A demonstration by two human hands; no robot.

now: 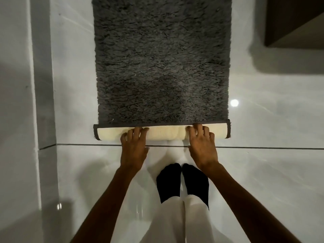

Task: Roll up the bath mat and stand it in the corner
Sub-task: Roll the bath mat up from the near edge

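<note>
A shaggy dark grey bath mat [162, 60] lies flat on the glossy white tiled floor, stretching away from me. Its near edge is folded over into a low roll [166, 132] that shows the cream underside and a dark grey border. My left hand [134, 146] presses on the roll left of centre, fingers curled over its top. My right hand [201, 144] presses on it right of centre in the same way. Both hands grip the rolled edge.
A white wall edge [35, 85] runs along the left, with a step in it near the roll. A dark brown cabinet [294, 21] hangs at the upper right. My feet in black socks [182, 181] stand just behind the roll. A dark grout line [263, 147] crosses the floor.
</note>
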